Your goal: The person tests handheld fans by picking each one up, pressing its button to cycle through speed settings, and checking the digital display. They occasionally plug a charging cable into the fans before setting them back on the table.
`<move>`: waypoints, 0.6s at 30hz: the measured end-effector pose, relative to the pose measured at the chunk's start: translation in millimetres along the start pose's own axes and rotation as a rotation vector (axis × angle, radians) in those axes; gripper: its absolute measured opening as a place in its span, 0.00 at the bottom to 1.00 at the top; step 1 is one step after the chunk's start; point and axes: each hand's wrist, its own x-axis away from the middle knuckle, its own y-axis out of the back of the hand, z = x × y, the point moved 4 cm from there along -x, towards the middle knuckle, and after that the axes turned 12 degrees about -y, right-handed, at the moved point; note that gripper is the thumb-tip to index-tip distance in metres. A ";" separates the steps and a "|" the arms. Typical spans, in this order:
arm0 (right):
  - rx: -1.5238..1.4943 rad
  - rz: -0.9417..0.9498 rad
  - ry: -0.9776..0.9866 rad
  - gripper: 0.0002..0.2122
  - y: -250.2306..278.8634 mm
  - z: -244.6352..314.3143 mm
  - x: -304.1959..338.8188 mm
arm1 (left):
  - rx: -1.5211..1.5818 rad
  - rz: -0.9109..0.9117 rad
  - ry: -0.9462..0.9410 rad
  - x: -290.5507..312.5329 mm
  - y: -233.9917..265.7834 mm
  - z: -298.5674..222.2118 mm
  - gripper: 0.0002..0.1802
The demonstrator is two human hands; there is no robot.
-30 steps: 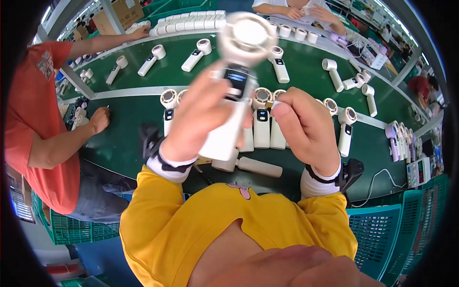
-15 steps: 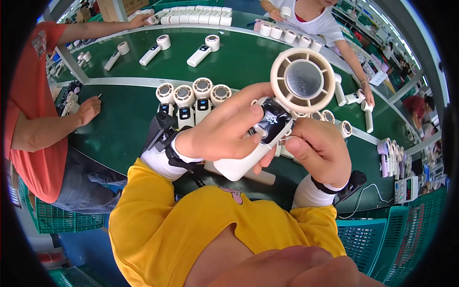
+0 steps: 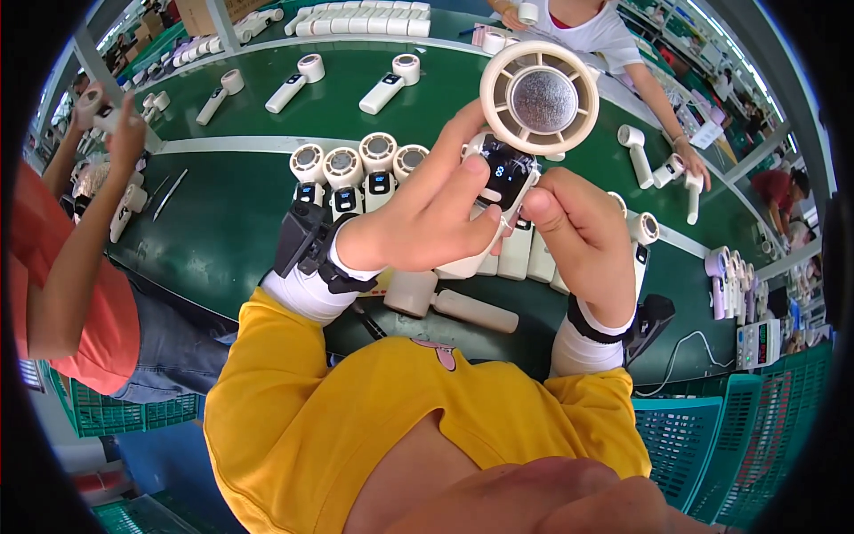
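Note:
A white handheld fan (image 3: 539, 100) is tilted in front of me, its round ringed head pointing away and its small black screen (image 3: 503, 171) lit. My left hand (image 3: 418, 218) is closed around the fan's handle, with fingertips beside the screen and the pale button under it. My right hand (image 3: 583, 236) is pinched against the fan's right side, just below the head. Whether some small part sits between its thumb and forefinger is hidden. Behind my hands, several similar fans (image 3: 342, 169) lie in a row on the green table, some with lit screens.
Another fan (image 3: 471, 310) lies near the table's front edge. Spaced-out fans (image 3: 388, 89) rest on the green strip beyond a pale rail (image 3: 240, 145). A person in red (image 3: 80, 311) works at left, another in white (image 3: 592, 36) across. Teal crates (image 3: 680, 436) stand at lower right.
The fan and both hands have shifted up and slightly left. Its screen has gone from a graphic to a digit. At left, the person in red now has both hands raised around a fan.

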 end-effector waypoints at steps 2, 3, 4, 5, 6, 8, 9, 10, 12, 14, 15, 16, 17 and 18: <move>-0.010 0.018 -0.010 0.09 2.9 -3.4 -1.5 | -0.136 0.028 -0.084 1.6 -3.6 2.3 0.34; -0.027 0.029 -0.039 0.08 5.4 -6.7 -1.6 | -0.180 0.035 -0.111 2.4 -4.5 2.3 0.35; -0.044 0.040 -0.069 0.08 7.5 -9.6 -1.5 | 0.096 -0.018 -0.004 2.6 -7.0 3.6 0.35; -0.061 0.052 -0.095 0.08 8.4 -11.2 -1.4 | 0.367 -0.071 0.104 2.9 -10.4 3.6 0.35; -0.061 0.052 -0.096 0.08 8.7 -10.1 -0.6 | 0.639 -0.125 0.212 3.8 -13.7 3.7 0.35; -0.083 0.079 -0.132 0.07 8.6 -7.8 2.5 | 0.657 -0.146 0.219 3.3 -13.8 0.1 0.35; -0.094 0.092 -0.151 0.06 8.1 -7.4 3.6 | 0.675 -0.168 0.225 3.1 -13.4 -1.1 0.35; -0.094 0.090 -0.154 0.06 7.0 -6.6 4.2 | 0.692 -0.190 0.232 3.2 -12.9 -2.6 0.35; -0.117 0.082 -0.116 0.06 3.7 -2.0 4.7 | 0.687 -0.217 0.239 4.7 -11.1 -8.9 0.35; -0.129 0.070 -0.100 0.06 5.8 1.7 8.0 | 0.681 -0.266 0.249 5.2 -6.4 -15.1 0.33; -0.127 -0.008 -0.084 0.06 13.9 3.3 11.6 | 0.686 -0.259 0.248 2.9 0.0 -14.2 0.33; -0.124 -0.087 -0.069 0.06 22.7 4.5 15.9 | 0.774 -0.382 0.345 3.5 13.6 -6.0 0.32; -0.124 -0.171 -0.055 0.06 32.2 2.7 20.8 | 0.860 -0.499 0.445 6.3 25.4 0.0 0.30; -0.127 -0.177 -0.052 0.06 38.3 0.2 23.9 | 0.935 -0.526 0.367 10.6 47.0 -5.8 0.29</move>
